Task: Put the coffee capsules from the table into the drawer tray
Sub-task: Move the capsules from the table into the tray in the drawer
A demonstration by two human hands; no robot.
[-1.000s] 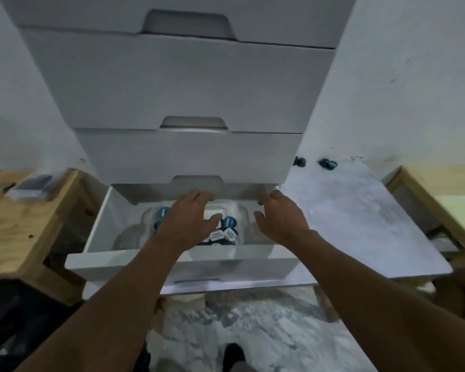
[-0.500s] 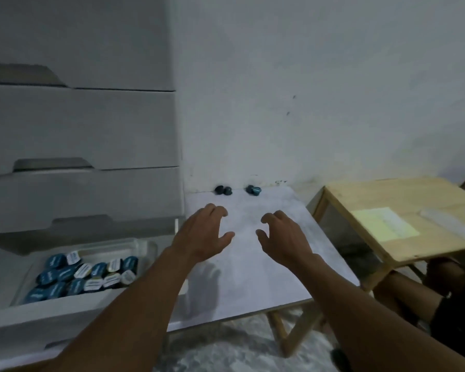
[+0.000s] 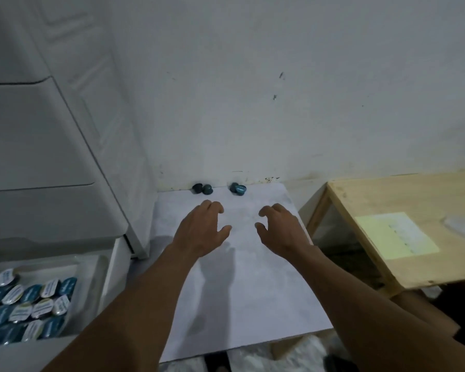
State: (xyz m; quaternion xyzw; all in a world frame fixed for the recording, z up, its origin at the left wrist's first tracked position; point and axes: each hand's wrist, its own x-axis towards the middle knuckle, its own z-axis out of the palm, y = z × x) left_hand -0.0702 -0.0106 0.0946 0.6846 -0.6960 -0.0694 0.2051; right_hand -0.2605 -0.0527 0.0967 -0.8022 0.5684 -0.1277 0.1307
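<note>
- Already most capsules lie packed in the drawer tray (image 3: 91, 267) at lower left; what remains on the surface (image 3: 242, 291) is a touching pair of capsules (image 3: 202, 188) and a separate capsule (image 3: 238, 189) just to their right, all at the far edge against the wall (image 3: 279, 103).
- Likely the worst risk is a nudge: these look small and rounded, so a fingertip landing off-centre could roll one along the wall or off the surface's edge.
- The pair touches, so pinching one may knock the other aside.
- The left hand (image 3: 202, 232) hovers near the pair, empty, fingers spread and curled; the right hand (image 3: 281, 232) hovers likewise, empty and wide, short of the single capsule. Neither touches anything yet.
- Reaching with both hands at once splits attention, and the wall leaves little room behind the capsules for fingers to close.
- Carrying back, the tray looks nearly full, so a dropped capsule could bounce off its neighbours and land in the drawer (image 3: 113, 264) outside the tray.
- Dim light and dark shells make edges harder to judge.
</note>
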